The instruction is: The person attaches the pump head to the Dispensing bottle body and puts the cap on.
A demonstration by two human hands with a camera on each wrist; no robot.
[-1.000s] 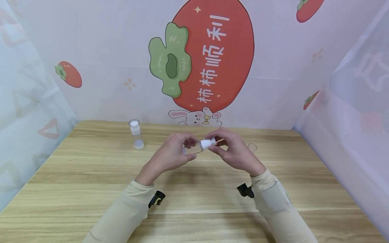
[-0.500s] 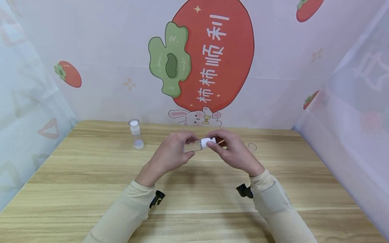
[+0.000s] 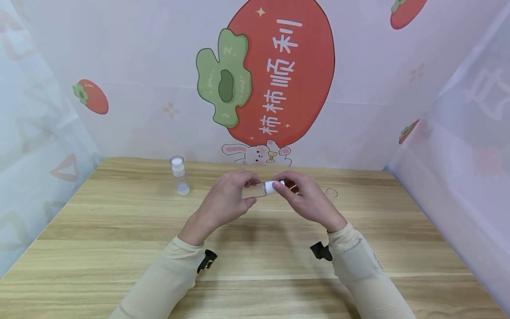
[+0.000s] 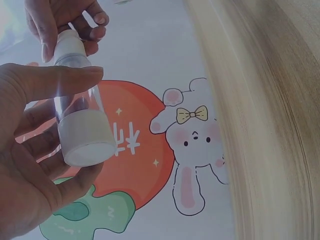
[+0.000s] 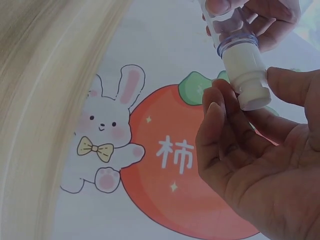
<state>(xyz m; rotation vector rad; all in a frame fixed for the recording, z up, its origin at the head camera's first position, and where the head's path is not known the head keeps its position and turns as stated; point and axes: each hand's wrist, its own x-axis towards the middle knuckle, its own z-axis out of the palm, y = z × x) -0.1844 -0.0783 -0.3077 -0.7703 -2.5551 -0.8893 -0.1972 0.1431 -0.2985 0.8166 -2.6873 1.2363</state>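
My left hand grips the clear body of a small pump bottle, holding it tilted above the table. In the left wrist view, thumb and fingers wrap the bottle, and its white base faces the camera. The bottle's white top points right, into my right hand. My right thumb and fingers pinch that stepped white top, as the right wrist view shows. A second clear bottle with a white neck and base stands upright on the table, left of my hands.
A thin ring-shaped loop lies on the wooden table to the right of my right hand. Printed cloth walls close off the back and both sides. A small black mount sits at each wrist.
My right thumb and fingers have shifted on the white top and cover more of its narrow end. The held bottle has become slightly more level. The standing bottle and the loop stay put.
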